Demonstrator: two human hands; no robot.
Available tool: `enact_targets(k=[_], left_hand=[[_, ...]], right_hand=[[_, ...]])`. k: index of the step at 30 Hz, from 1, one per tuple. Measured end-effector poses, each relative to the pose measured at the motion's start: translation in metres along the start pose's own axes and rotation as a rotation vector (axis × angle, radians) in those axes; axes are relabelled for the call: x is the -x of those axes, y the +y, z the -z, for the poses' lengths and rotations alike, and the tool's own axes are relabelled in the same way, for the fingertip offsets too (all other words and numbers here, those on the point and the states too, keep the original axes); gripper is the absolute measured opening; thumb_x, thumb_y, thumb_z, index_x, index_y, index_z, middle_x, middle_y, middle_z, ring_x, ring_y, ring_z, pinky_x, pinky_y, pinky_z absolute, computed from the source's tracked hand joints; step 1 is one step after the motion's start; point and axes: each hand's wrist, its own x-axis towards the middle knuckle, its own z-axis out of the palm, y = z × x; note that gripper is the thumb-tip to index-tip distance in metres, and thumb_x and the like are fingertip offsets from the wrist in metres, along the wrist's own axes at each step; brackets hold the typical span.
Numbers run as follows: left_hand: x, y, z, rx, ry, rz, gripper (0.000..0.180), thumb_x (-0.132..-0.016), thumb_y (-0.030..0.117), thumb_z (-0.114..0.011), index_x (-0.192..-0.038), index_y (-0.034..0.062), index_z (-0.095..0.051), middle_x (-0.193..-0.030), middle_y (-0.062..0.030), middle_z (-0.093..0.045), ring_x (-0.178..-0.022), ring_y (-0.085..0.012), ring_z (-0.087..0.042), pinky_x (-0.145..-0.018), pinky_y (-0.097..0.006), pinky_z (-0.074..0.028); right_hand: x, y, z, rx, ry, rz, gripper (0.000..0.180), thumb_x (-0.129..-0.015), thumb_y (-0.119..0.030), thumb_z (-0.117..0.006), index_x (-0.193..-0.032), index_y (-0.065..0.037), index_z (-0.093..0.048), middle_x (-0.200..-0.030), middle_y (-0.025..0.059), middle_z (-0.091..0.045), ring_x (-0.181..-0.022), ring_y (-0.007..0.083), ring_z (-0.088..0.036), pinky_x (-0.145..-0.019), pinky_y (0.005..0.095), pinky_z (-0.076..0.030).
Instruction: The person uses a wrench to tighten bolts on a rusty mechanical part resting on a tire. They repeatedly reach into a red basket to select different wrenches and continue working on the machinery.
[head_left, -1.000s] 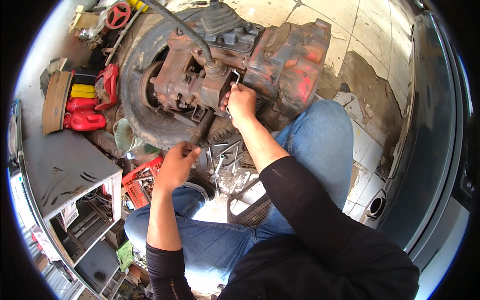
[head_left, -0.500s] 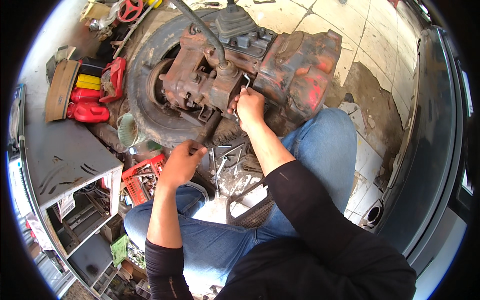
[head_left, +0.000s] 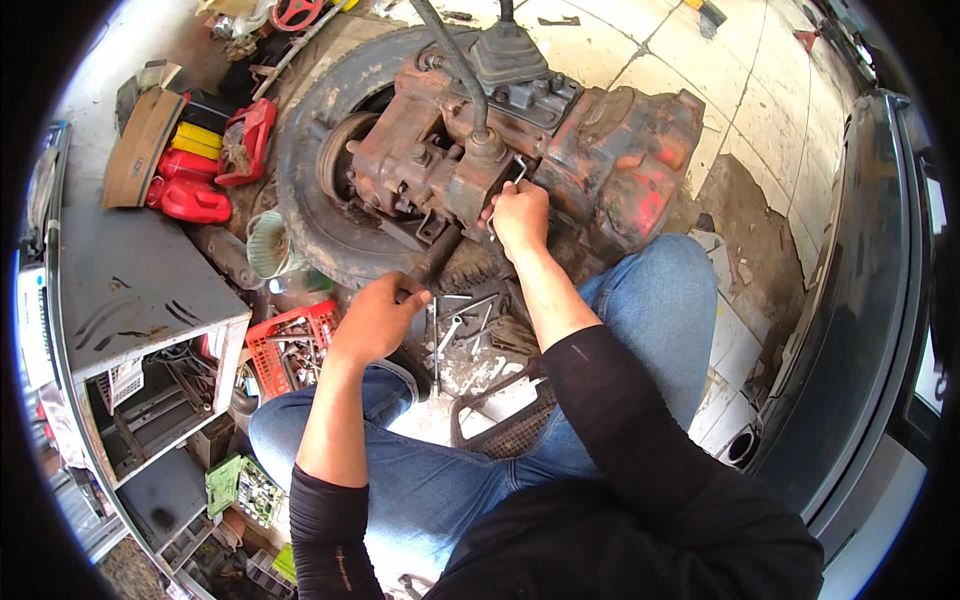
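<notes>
A rusty brown gearbox (head_left: pixel 450 180) with red patches on its right-hand housing lies against a tyre (head_left: pixel 305 225). My right hand (head_left: pixel 522 215) is closed round a bent silver crank handle (head_left: pixel 520 168) beside the gearbox's middle; its bends show above and below the fist. What the tool's lower end meets is hidden. My left hand (head_left: pixel 375 318) is at the near end of a dark shaft (head_left: pixel 436 256) sticking out from the gearbox. Its thumb and fingers are curled together, and I cannot make out what is between them.
Wrenches (head_left: pixel 450 335) and other tools lie on the floor between my legs. A red crate (head_left: pixel 290 350) of tools stands left, near a grey metal cabinet (head_left: pixel 140 290). Red containers (head_left: pixel 195 200) stand beyond. A dark vehicle panel (head_left: pixel 845 300) borders the right side.
The whole view has shifted, so the gearbox appears lower and further right. My right hand stays closed on the crank handle; my left hand remains by the shaft end.
</notes>
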Motion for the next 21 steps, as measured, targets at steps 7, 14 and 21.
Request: enact_targets(k=[7,14,21], left_hand=[[0.002,-0.004,0.001,-0.047,0.032,-0.015,0.034,-0.097,0.026,-0.068,-0.112,-0.0047,-0.067,-0.099,-0.0175,-0.072,-0.093,-0.0244,-0.068,-0.086,-0.036,-0.052],[0.002,0.005,0.001,-0.081,0.026,-0.008,0.036,-0.096,0.027,-0.068,-0.115,-0.0039,-0.067,-0.101,-0.0196,-0.072,-0.094,-0.0274,-0.069,-0.086,-0.037,-0.052],[0.0,0.009,-0.001,-0.086,0.002,-0.006,0.037,-0.095,0.027,-0.069,-0.115,-0.0042,-0.067,-0.101,-0.0206,-0.072,-0.093,-0.0275,-0.069,-0.086,-0.038,-0.052]], right_hand=[[-0.01,0.011,0.005,0.011,-0.039,0.07,0.028,-0.106,-0.012,-0.048,-0.085,0.006,-0.055,-0.065,0.0128,-0.061,-0.048,0.0215,-0.063,-0.041,0.0375,-0.052],[-0.011,0.013,0.004,-0.094,-0.062,0.034,0.027,-0.106,-0.011,-0.049,-0.087,0.007,-0.056,-0.065,0.0128,-0.06,-0.047,0.0218,-0.062,-0.04,0.0385,-0.051],[-0.018,0.032,0.006,0.02,-0.046,0.099,0.021,-0.103,-0.011,-0.056,-0.091,0.006,-0.062,-0.059,0.0123,-0.062,-0.045,0.0219,-0.062,-0.042,0.0383,-0.047]])
